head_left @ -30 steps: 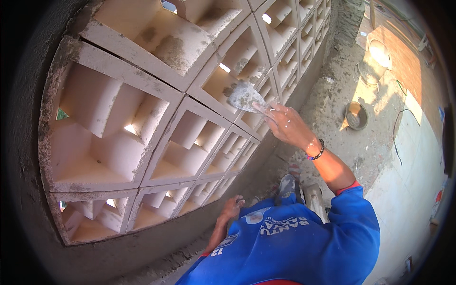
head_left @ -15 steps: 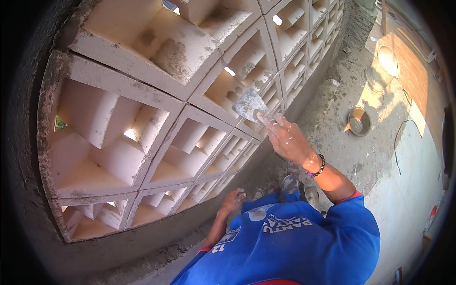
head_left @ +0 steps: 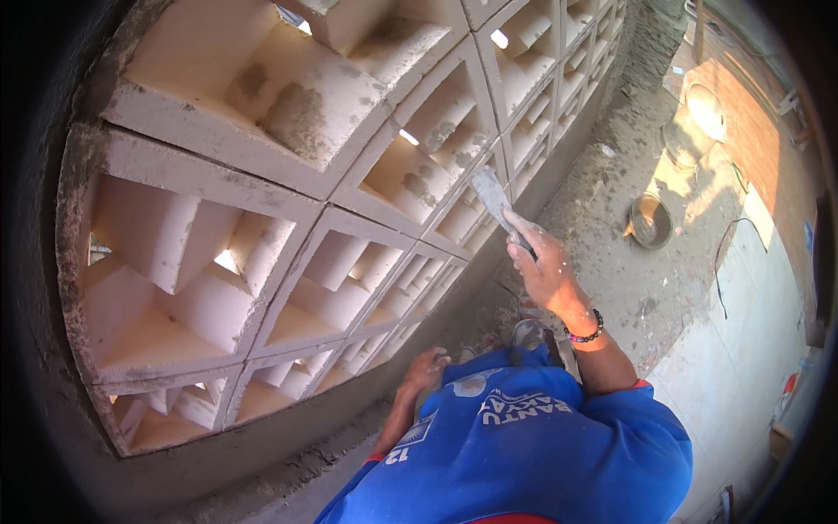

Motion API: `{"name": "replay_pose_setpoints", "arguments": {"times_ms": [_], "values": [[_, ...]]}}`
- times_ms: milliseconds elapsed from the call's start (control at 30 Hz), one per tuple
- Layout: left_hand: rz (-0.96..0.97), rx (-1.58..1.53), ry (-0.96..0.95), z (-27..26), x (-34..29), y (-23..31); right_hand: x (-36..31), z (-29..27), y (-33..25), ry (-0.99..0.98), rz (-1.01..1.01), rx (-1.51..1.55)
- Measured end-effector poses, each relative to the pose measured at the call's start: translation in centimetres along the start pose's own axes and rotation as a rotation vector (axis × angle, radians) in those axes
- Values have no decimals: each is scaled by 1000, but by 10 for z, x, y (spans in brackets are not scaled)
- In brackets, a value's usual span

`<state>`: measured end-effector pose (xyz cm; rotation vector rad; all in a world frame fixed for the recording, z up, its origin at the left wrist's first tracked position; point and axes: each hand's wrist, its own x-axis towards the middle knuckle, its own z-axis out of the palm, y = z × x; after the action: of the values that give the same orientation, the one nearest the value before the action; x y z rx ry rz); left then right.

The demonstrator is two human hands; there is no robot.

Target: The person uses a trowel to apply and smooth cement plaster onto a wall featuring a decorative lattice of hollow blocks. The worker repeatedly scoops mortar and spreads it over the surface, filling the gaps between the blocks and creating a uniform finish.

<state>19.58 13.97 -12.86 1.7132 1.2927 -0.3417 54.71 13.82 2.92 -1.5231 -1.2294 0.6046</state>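
Note:
My right hand is closed round the handle of a putty knife, its flat grey blade smeared and turned nearly edge-on. The blade is in front of the lower openings of a wall of pale ventilation blocks, and I cannot tell whether it touches them. Low by the wall's foot, beside my blue shirt, my left hand has its fingers curled in. Something greyish shows at its fingertips, too small to name. Wet grey patches mark several blocks.
A round dark bucket stands on the rough, splattered floor to the right. Farther off, a larger round container is in sunlight. A thin dark cable curves over the floor near pale sheeting. A grey cement border frames the blocks.
My right hand has drawn the putty knife slightly right and away from the blocks, turning its blade from broad face to edge. My left hand stays nearly still. The view has shifted slightly.

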Motion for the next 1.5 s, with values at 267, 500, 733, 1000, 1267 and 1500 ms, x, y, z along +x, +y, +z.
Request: {"name": "replay_pose_setpoints", "arguments": {"times_ms": [267,500,733,1000,1267,1500], "values": [[70,11,30,-3,17,11,33,-53,2,-203,-384,-475],[89,-29,43,5,24,14,64,-68,-16,-396,-441,-512],[51,-89,6,2,27,23,63,-66,-37,-442,-334,-591],[130,-4,64,-1,37,18,51,-52,-29,-286,-455,-585],[97,-22,71,10,30,12,38,-56,-30,-226,186,102],[146,-36,56,6,35,13,37,-24,-28,-282,310,474]]}}
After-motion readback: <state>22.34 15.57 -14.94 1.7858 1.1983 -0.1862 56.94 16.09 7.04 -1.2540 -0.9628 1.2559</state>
